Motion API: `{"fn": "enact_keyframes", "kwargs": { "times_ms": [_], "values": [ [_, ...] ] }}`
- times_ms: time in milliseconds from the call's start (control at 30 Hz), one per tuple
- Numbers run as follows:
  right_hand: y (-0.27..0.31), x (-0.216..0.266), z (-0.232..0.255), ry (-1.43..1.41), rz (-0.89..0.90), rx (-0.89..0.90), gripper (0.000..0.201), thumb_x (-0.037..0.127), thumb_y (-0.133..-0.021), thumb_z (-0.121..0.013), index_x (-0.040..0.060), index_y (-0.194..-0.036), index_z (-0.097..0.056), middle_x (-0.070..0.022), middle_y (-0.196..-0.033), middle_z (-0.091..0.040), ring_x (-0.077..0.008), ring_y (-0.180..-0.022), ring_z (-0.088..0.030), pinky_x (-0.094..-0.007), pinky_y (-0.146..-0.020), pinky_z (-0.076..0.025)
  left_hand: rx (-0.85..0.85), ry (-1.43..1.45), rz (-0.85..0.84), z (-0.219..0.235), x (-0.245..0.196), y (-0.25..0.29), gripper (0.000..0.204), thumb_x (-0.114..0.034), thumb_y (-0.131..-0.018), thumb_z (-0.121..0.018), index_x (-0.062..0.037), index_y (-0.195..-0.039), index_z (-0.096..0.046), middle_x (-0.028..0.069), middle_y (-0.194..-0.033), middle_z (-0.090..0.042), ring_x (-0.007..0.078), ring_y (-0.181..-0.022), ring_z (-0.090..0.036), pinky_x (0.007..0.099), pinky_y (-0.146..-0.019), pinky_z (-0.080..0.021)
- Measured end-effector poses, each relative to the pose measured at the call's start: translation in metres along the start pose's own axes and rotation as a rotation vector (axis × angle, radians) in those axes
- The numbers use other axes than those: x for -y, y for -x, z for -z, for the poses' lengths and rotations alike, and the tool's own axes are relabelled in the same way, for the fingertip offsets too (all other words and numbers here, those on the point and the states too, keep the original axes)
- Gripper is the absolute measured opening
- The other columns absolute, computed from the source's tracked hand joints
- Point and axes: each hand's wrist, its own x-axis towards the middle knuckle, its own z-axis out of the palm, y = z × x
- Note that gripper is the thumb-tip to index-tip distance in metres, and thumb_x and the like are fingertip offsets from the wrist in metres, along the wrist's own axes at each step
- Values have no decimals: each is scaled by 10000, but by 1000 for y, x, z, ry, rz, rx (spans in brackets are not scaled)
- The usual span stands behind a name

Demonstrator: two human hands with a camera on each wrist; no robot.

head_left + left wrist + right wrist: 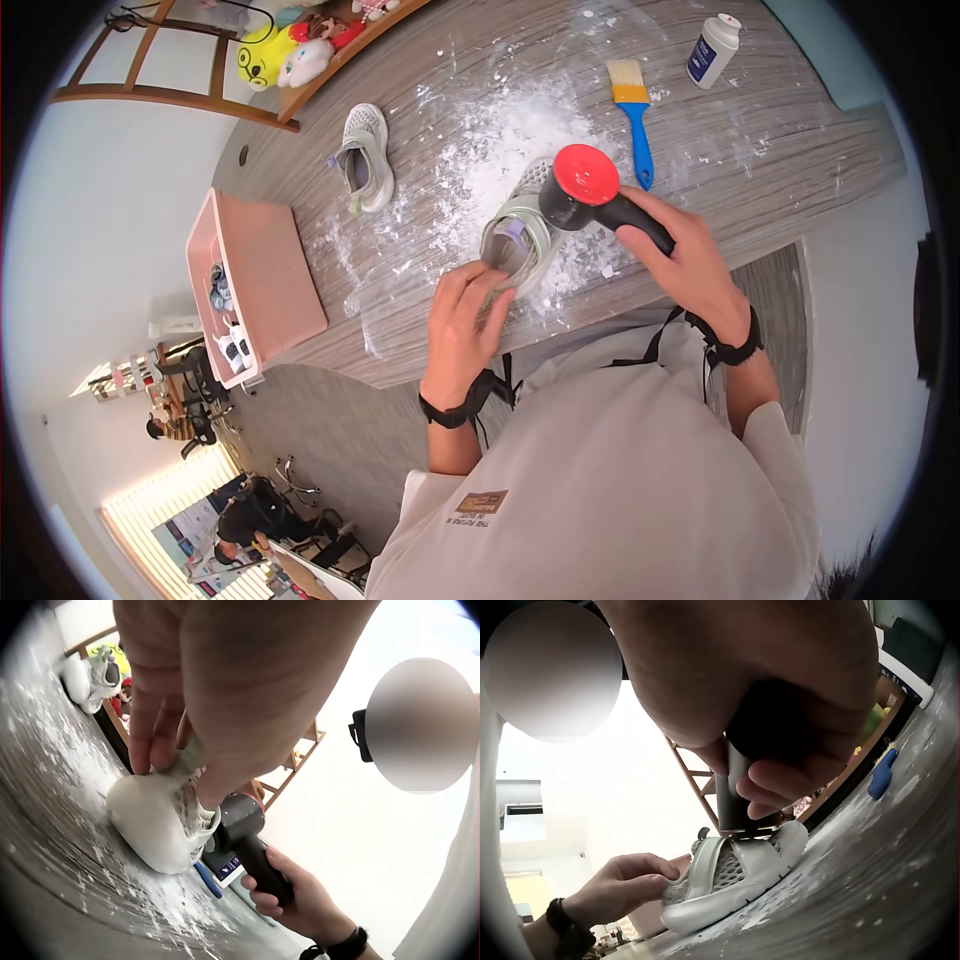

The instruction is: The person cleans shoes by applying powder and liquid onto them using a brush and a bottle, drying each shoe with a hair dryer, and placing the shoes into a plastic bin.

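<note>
A light shoe (541, 243) with mesh and straps rests on the powder-strewn table (420, 300). My left hand (463, 325) pinches its heel end, and the left wrist view shows the fingers at the shoe's (154, 825) collar. The right hand (690, 262) grips the black handle of a tool with a red round end (587, 174). In the right wrist view the tool's black head (739, 799) is right over the shoe's (731, 874) upper; whether they touch I cannot tell.
A second shoe (366, 160) lies farther left. A blue-handled brush (637, 130) and a white bottle (714, 50) are at the upper right. A pink bin (270, 270) holding items stands at the left, below a wooden shelf (290, 108) with plush toys. White powder covers the table's middle.
</note>
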Motion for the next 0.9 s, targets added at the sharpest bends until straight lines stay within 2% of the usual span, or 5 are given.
{"fn": "enact_keyframes", "kwargs": {
  "times_ms": [267, 533, 633, 733, 900],
  "values": [
    [27, -14, 2, 121, 24, 30, 441, 210, -985, -666, 23, -1373, -572, -235, -995, -713, -412, -853, -698, -388, -746, -528, 148, -49, -23, 4, 3, -9, 186, -42, -843, -771, -13, -1006, -688, 133, -1066, -690, 345, -941, -619, 418, -830, -498],
    [7, 16, -10, -13, -57, 84, 463, 250, -991, -664, 22, -1379, -554, -232, -1027, -708, -415, -884, -698, -422, -767, -536, 144, -27, -29, 1, -3, -7, 175, -39, -856, -767, 2, -1003, -681, 145, -1022, -691, 340, -903, -628, 400, -811, -499],
    [11, 1, -35, 50, 205, 78, 486, 270, -973, -688, 53, -1385, -550, -220, -1097, -705, -405, -915, -700, -438, -769, -557, 43, 173, 124, -5, 8, 3, 174, -44, -882, -766, -5, -1029, -681, 111, -964, -691, 266, -829, -633, 367, -768, -498],
    [19, 8, -32, 66, 238, 181, 501, 266, -951, -711, 77, -1389, -559, -205, -1107, -709, -403, -934, -701, -442, -783, -563, -26, 405, 423, -8, 18, 13, 151, -59, -932, -735, 8, -1056, -679, 52, -937, -685, 132, -798, -588, 296, -723, -470],
    [20, 8, -14, 225, 308, 325, 523, 248, -905, -748, 110, -1382, -585, -144, -1023, -712, -349, -866, -705, -415, -742, -562, 1, 460, 565, -3, 18, 19, 161, -78, -969, -706, 4, -1105, -677, -15, -929, -641, 45, -816, -506, 232, -682, -427]
  ]
}}
